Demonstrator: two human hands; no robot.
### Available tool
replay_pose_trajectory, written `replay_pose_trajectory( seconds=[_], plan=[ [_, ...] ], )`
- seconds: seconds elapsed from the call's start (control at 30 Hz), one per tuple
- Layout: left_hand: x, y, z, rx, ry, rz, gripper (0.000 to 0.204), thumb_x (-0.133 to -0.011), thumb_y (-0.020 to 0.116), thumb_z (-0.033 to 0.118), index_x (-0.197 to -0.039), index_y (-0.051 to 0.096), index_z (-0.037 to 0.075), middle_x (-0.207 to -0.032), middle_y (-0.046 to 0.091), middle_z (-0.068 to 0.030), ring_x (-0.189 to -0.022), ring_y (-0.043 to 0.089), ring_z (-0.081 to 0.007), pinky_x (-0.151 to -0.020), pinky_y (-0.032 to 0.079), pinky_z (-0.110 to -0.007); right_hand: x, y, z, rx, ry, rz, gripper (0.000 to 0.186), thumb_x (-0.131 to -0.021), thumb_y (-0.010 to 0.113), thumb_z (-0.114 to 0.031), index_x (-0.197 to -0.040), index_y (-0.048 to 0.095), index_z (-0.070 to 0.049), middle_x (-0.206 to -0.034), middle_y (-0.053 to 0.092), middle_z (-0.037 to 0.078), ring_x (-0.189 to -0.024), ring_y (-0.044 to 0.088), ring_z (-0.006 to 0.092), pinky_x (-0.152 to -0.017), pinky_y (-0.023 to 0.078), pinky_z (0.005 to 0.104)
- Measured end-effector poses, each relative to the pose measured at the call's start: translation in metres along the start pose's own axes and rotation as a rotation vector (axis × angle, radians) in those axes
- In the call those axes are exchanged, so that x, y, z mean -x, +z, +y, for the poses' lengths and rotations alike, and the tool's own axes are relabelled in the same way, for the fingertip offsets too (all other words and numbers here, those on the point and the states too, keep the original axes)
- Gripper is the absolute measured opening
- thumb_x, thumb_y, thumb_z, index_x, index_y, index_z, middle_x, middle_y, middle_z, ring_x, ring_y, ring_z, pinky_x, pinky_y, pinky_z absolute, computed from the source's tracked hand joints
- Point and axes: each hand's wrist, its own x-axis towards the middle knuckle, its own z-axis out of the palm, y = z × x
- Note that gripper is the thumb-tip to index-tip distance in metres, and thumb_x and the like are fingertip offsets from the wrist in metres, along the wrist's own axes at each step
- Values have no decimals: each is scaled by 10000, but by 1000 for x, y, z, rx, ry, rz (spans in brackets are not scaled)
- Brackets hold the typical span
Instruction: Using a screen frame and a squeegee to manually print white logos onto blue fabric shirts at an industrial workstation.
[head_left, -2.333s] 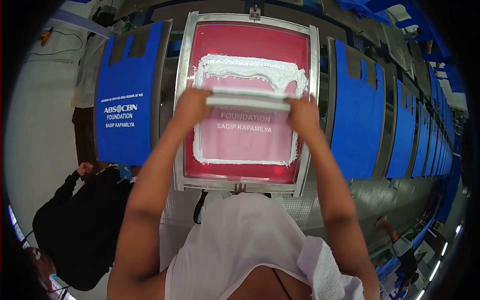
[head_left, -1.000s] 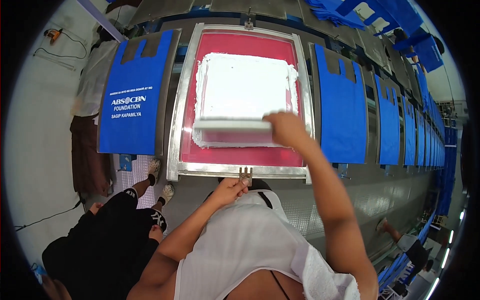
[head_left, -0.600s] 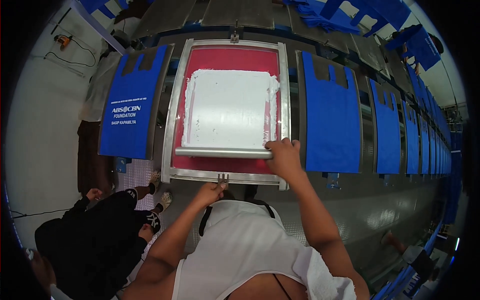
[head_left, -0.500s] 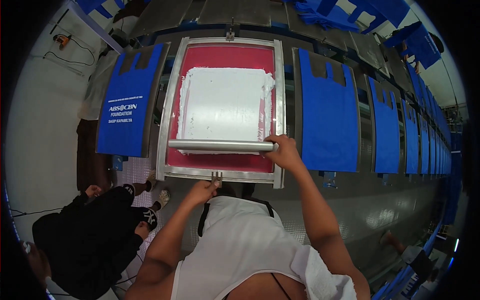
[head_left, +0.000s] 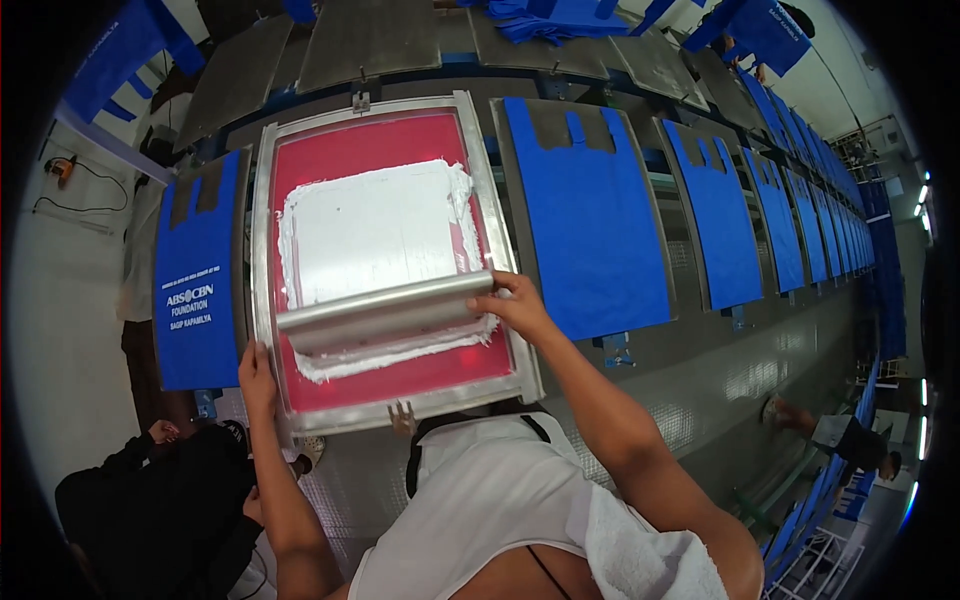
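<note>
Nearest the camera, the person's own chest and shoulders fill the bottom of the view, in a white sleeveless top with a white towel (head_left: 640,550) over the right shoulder. Both bare forearms rise from there.

The left hand (head_left: 256,378) rests on the lower left corner of a metal-framed printing screen (head_left: 262,250). Its fingers lie along the frame edge, but it is hard to make out whether they curl under it. The right hand (head_left: 518,305) grasps the right end of a long metal squeegee (head_left: 385,310), fingers wrapped over its top; the fingertips are hidden behind the bar.

The squeegee lies across the lower part of the screen, tilted slightly, right end higher. Behind it the red mesh (head_left: 345,155) carries a broad rectangle of white ink (head_left: 370,230); a thinner band of ink shows just below the blade.

Left of the screen lies a blue bag (head_left: 197,285) with white print. To the right, a plain blue bag (head_left: 590,215) lies flat, and more blue bags run away along the long table (head_left: 700,370), shrinking and blurring toward the rim.

At lower left a person in black (head_left: 160,500) crouches, partly cut off by the dark edge. At far right another person (head_left: 835,435) is small and indistinct. The far boards at the top are bent by the lens.
</note>
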Motion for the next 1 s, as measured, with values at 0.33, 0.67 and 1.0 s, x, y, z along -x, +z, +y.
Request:
replay_pose_trajectory(
  seconds=[0.33,0.67,1.0],
  plan=[
    [106,250,163,134,76,-65,469,-959,495,341,-1276,507,-4,-1124,623,-221,-1028,601,-242,-857,456,-332,79,-277,5,24,6,232,258,-638,718,-13,-893,678,-3,-828,645,59,-788,619,161,-701,502,292],
    [153,338,215,198,-82,-38,422,-943,519,284,-1254,533,1,-1096,643,-204,-1028,618,-275,-873,458,-332,77,-389,47,-13,104,168,265,-646,720,-25,-905,668,-1,-830,645,46,-814,592,147,-762,467,285],
    [123,358,208,122,-88,30,447,-951,510,322,-1272,521,11,-1164,621,-158,-1059,583,-207,-917,429,-294,42,-400,66,55,61,119,326,-663,760,-77,-972,681,-7,-874,669,56,-813,605,140,-767,473,277]
  ],
)
